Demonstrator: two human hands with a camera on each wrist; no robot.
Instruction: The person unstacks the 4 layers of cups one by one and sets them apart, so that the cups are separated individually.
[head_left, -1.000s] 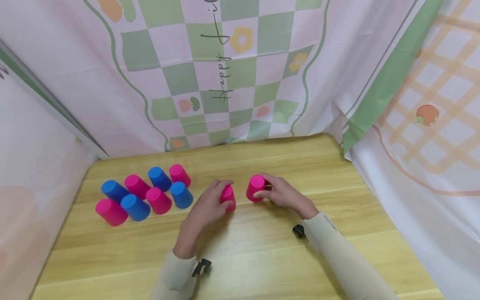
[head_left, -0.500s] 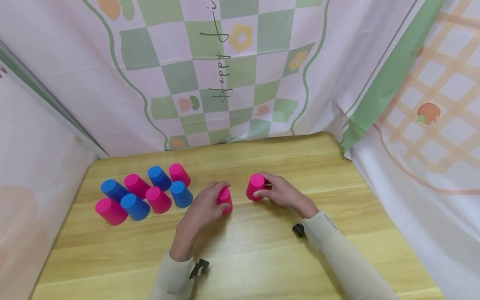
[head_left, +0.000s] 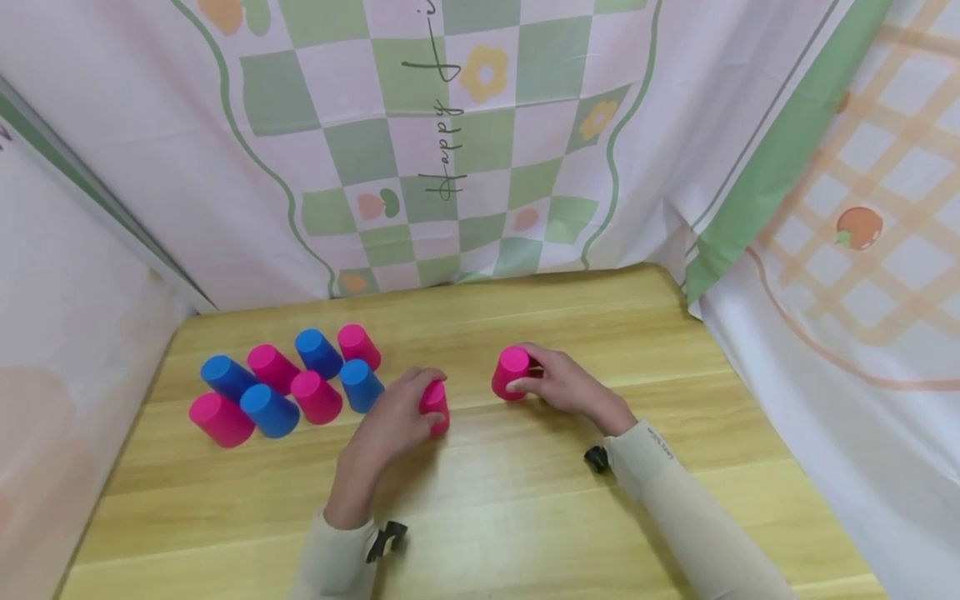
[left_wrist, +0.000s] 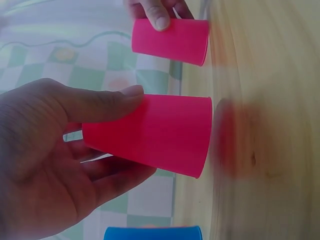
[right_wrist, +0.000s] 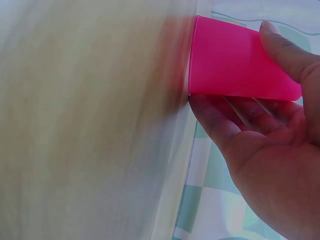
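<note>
My left hand (head_left: 393,417) grips a pink cup (head_left: 435,408), thumb on the near side and fingers behind it. In the left wrist view this upside-down pink cup (left_wrist: 155,132) has its wide rim close to the tabletop. To the right, my right hand (head_left: 562,383) holds another upside-down pink cup (head_left: 511,375) between thumb and fingers. The right wrist view shows that pink cup (right_wrist: 235,62) with its rim right at the table surface. Just left of my left hand stands a blue cup (head_left: 362,385), the nearest of the grouped cups.
Two rows of upside-down cups, pink and blue alternating, stand on the left of the wooden table (head_left: 525,517); a pink cup (head_left: 221,419) is at their near left end. A patterned curtain (head_left: 480,167) hangs along the table's back edge, with cloth on both sides.
My left hand has moved left and slightly nearer with its pink cup, widening the gap between the two held cups. My right hand and its cup have stayed in place.
</note>
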